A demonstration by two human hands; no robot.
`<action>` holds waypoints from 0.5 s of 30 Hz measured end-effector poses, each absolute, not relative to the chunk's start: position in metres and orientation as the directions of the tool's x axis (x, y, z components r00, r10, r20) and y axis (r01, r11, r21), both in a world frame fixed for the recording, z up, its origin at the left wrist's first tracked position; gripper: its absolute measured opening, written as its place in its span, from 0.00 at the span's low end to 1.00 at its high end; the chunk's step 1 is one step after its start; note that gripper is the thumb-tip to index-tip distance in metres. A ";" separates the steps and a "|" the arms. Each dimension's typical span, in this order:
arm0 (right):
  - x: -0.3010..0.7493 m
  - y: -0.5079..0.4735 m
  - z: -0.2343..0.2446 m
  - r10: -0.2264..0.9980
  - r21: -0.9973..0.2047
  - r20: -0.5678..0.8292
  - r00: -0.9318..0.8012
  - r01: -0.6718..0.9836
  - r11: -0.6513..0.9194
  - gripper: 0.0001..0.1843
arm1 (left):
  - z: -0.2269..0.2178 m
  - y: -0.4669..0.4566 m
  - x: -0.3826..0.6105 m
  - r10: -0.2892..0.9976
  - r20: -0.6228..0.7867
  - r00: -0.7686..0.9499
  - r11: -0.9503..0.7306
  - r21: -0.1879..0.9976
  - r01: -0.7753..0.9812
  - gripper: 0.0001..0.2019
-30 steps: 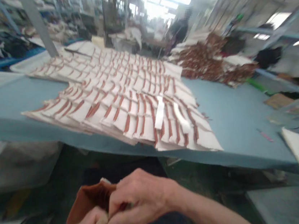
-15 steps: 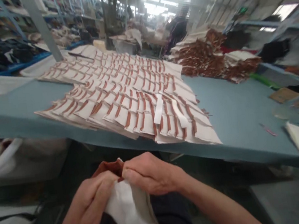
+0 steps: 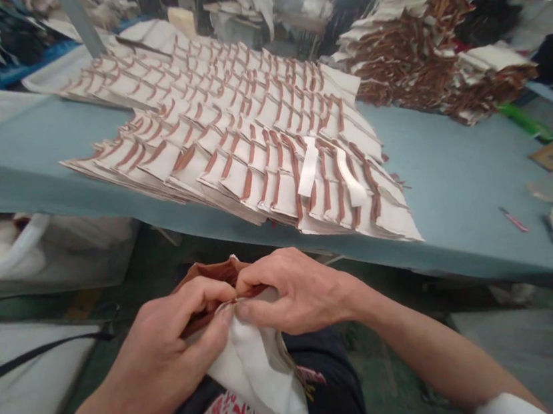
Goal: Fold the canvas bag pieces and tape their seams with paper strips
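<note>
My left hand [image 3: 173, 347] and my right hand [image 3: 292, 292] meet over my lap, both pinching the top edge of a white cloth bag [image 3: 262, 377] with a brown trim [image 3: 209, 279]. The bag hangs down between my hands onto my dark shirt. Just beyond them, on the blue table [image 3: 457, 198], lie overlapping rows of white bags with brown handles [image 3: 248, 136]. Two loose white strips [image 3: 309, 166] rest on the nearest row.
A heaped pile of more brown-handled bags [image 3: 428, 47] sits at the table's far right. A small pink tool [image 3: 512, 219] lies on the table near the right edge. White sacks [image 3: 4, 247] stand on the floor to my left. A person stands in the background.
My hands have risen and come together on the bag's top edge; the white body now hangs below them. The view has tilted down toward my lap.
</note>
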State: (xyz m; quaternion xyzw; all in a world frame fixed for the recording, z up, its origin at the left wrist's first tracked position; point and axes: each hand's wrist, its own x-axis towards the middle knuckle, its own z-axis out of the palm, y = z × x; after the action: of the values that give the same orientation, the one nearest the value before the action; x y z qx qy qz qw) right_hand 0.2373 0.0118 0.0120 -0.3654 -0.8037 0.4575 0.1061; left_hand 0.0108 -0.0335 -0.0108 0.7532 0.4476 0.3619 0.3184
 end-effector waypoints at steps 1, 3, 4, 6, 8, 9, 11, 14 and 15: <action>0.236 0.011 0.012 0.691 -0.825 -0.174 -0.701 0.487 0.286 0.11 | -0.011 -0.034 0.009 0.896 0.273 0.350 -0.414 0.796 0.440 0.09; 0.235 0.009 0.009 0.695 -0.850 -0.188 -0.694 0.470 0.239 0.10 | -0.014 -0.035 0.006 0.885 0.289 0.365 -0.439 0.780 0.446 0.08; 0.233 0.008 0.007 0.695 -0.859 -0.192 -0.693 0.461 0.223 0.10 | -0.016 -0.036 0.004 0.883 0.295 0.366 -0.446 0.770 0.456 0.07; 0.231 0.006 0.002 0.708 -0.873 -0.189 -0.681 0.447 0.197 0.08 | -0.023 -0.040 0.001 0.873 0.319 0.368 -0.472 0.738 0.482 0.06; 0.228 0.003 -0.003 0.735 -0.890 -0.186 -0.652 0.429 0.156 0.06 | -0.030 -0.043 -0.003 0.852 0.366 0.375 -0.520 0.678 0.519 0.06; 0.226 0.000 -0.006 0.748 -0.900 -0.186 -0.637 0.415 0.130 0.05 | -0.033 -0.045 -0.006 0.834 0.388 0.393 -0.551 0.641 0.535 0.06; 0.223 -0.005 -0.013 0.764 -0.927 -0.201 -0.613 0.372 0.054 0.04 | -0.039 -0.047 -0.011 0.784 0.418 0.459 -0.620 0.571 0.538 0.08; 0.222 -0.012 -0.024 0.745 -0.959 -0.273 -0.609 0.236 -0.158 0.06 | -0.045 -0.048 -0.018 0.672 0.470 0.573 -0.739 0.480 0.473 0.12; 0.222 -0.013 -0.028 0.720 -0.954 -0.298 -0.627 0.173 -0.245 0.08 | -0.047 -0.049 -0.019 0.642 0.484 0.595 -0.765 0.450 0.460 0.14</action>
State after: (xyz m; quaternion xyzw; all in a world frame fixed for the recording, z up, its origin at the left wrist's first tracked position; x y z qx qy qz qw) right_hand 0.2220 -0.0134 -0.0283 -0.3837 -0.5817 0.6892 0.1983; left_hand -0.0194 -0.0485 -0.0468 0.8819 0.3124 0.3241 0.1402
